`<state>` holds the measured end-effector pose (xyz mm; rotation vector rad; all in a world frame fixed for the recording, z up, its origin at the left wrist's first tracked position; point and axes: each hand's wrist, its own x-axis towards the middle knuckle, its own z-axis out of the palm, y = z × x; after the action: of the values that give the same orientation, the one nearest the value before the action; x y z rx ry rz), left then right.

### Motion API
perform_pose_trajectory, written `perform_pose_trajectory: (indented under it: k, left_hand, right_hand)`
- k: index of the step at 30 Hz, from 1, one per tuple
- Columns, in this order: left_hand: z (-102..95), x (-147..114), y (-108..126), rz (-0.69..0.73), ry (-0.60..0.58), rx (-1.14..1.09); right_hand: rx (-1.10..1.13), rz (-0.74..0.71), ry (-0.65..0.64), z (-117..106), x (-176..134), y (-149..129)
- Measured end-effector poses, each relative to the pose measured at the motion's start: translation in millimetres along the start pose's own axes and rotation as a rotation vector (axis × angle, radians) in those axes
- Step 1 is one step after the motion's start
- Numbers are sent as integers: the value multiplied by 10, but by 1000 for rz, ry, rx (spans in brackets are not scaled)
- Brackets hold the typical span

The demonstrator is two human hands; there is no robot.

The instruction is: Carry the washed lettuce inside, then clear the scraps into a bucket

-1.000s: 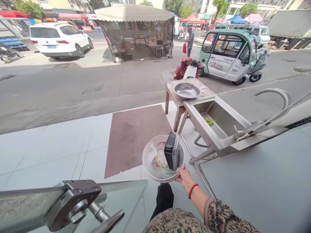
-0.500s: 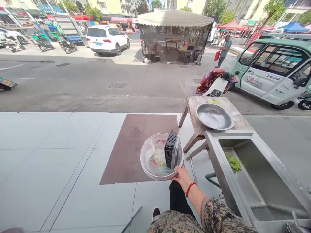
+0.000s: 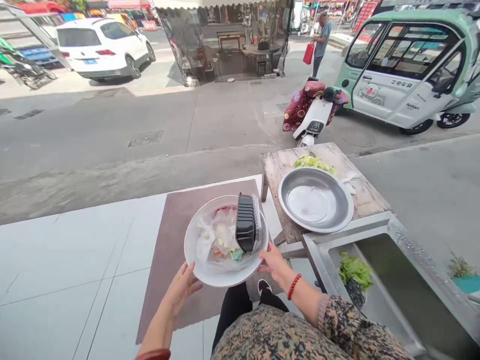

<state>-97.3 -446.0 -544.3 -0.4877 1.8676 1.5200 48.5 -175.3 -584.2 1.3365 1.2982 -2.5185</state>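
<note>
Basin [image 3: 198, 267], no legible writing

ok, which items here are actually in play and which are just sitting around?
In play:
left hand and right hand, both holding the white basin
black tray and plastic scraps inside it

Lying about:
metal basin on the wooden table
greens on that table
steel sink with leaves
scooter
</note>
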Motion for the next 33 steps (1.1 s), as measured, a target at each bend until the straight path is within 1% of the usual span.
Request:
perform_pose_trajectory:
  k: [1,3,7,9,11,13,15,17,19,22,24,26,27,29,31,33]
  left_hand:
    - [82,152,185,-6,-34,24]
    - [198,425,424,-14,-64,61]
    - [287,949,668,-14,-67,69]
    - [335,1253,820,-53,-58,71]
    - [414,1585,1010,-118,-59,76]
    - [516,1920,1203,-179,-59,71]
    - [623,2228,1364,-223,-55,59]
    - [722,2493,1480,-247,-63,57]
    - [809,2709,1569,-255,-87,73]
    - [928,2955,1703,-254,-95,102]
    - [1006,3068,1806,-245,-65,122]
    - [1072,3139,1906,-235,-30,134]
    - [1096,3161,1949,-229,-15,132]
    - [1126,3186,2015,-216,17,114]
    - [1141,3195,2060,-221,52,78]
    - [1160,3191,2093,-230,93,33]
  right_hand:
    - [13,-12,9,39,64,-83]
    - [41,-30,44,120,229,-229]
    - [122,-45,92,246,626,-476]
    - [189,-50,96,305,804,-583]
    - [276,-51,131,371,929,-670]
    - [389,-48,195,432,983,-729]
    - [530,-65,275,460,969,-762]
    - [684,-118,371,430,914,-786]
    - [820,-191,488,335,859,-816]
    - [956,-267,652,110,844,-869]
    - [1009,-288,742,-45,880,-895]
    - [1036,-282,799,-161,925,-893]
    - [1040,-270,806,-195,943,-880]
    - [1029,-233,775,-217,957,-828]
    - [1003,-183,700,-187,946,-754]
    - [974,-113,598,-121,926,-679]
